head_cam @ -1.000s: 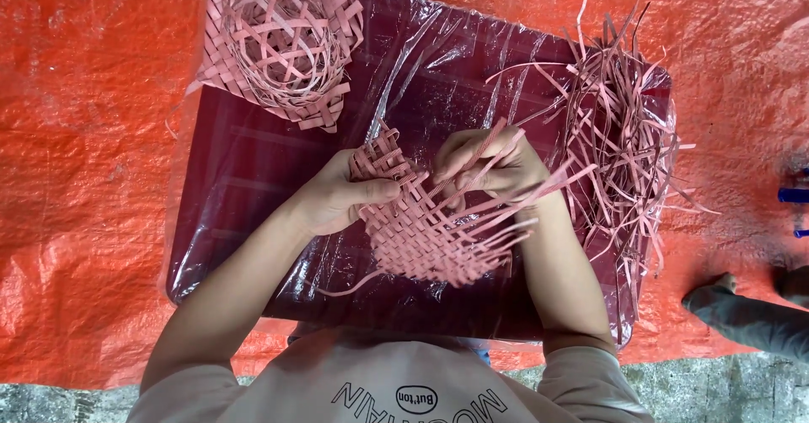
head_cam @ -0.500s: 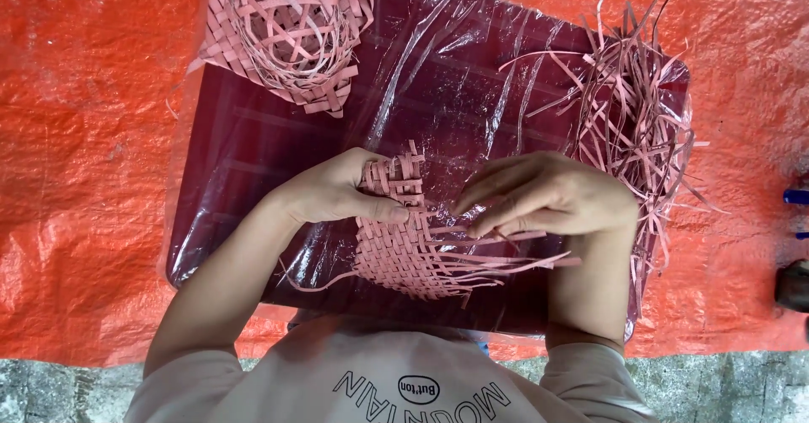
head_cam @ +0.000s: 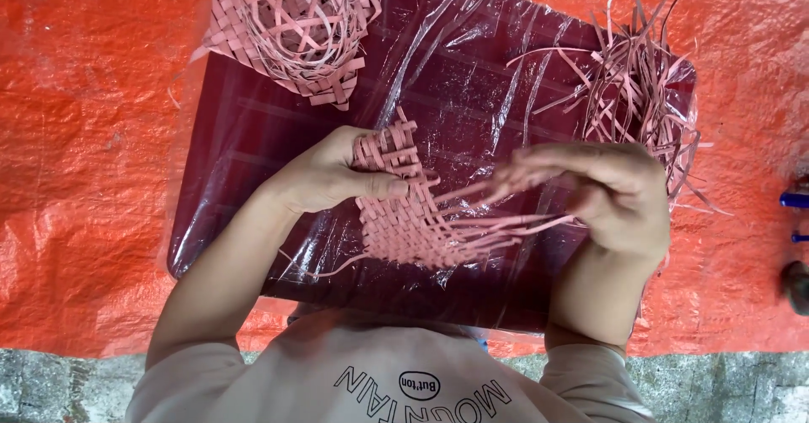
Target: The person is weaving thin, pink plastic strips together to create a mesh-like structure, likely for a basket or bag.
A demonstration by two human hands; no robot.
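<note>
While the left hand [head_cam: 324, 174] clamps the woven pink mat [head_cam: 404, 216] near the board's [head_cam: 253, 136] front edge, the right hand [head_cam: 602, 191], fingers pinched, draws loose strips [head_cam: 506, 221] running lengthwise rightward from the weave.

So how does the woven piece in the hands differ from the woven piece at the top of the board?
The woven piece in the hands is flat, tightly woven and has loose strips trailing right. The woven piece at the top is rounded, open-meshed and lies untouched. Both are pink strip work.

Orange tarp [head_cam: 84, 136], grey concrete floor [head_cam: 50, 389]
</note>
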